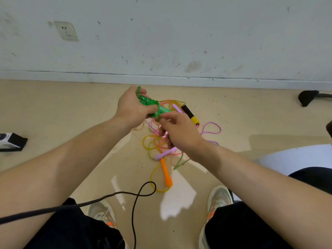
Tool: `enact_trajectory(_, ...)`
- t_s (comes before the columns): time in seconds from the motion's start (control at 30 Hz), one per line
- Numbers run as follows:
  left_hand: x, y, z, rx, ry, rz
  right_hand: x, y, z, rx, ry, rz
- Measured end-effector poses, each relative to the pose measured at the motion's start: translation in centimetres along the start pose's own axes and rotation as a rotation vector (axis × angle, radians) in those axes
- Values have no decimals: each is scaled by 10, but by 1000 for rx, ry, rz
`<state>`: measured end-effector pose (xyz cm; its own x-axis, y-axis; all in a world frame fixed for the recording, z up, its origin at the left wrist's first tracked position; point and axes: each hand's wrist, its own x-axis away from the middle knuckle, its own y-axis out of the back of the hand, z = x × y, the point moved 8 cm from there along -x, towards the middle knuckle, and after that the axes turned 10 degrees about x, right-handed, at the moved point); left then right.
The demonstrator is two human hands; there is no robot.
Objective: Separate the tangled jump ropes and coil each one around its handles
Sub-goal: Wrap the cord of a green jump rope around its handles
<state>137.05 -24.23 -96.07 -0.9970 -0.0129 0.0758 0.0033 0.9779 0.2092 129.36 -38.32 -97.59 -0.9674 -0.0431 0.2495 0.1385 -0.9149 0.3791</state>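
Observation:
My left hand (132, 106) grips the green handles (154, 107) of a green jump rope, held above the floor. Turns of the green rope (158, 109) lie around those handles. My right hand (179, 130) pinches that green rope just below the handles, and a loose green strand (179, 161) trails down under my right wrist. Beneath my hands a tangle lies on the floor: a yellow rope (152, 175), a pink-orange rope (157, 143), a purple cord (213, 127), an orange handle (166, 174), pink handles (162, 154), and a black-and-yellow handle (190, 115).
A black cable (133, 209) loops across the floor between my knees. My two shoes (103, 212) stand near the bottom. A black-and-white box (10, 141) lies at the left, a black chair foot (308, 97) at the right, and a white wall with a socket (66, 30) behind.

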Motion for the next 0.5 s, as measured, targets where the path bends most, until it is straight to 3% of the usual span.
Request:
enact_trajectory(0.17, 3, 0, 14, 241, 212, -34, -1, -5, 2, 193, 112, -52)
enact_trajectory(0.37, -2, 7, 5, 238, 176, -35, -3, 6, 2, -283, -19, -27)
enact_trajectory(0.5, 2, 1, 10, 393, 272, -49, 3, 9, 22, 86, 195, -83)
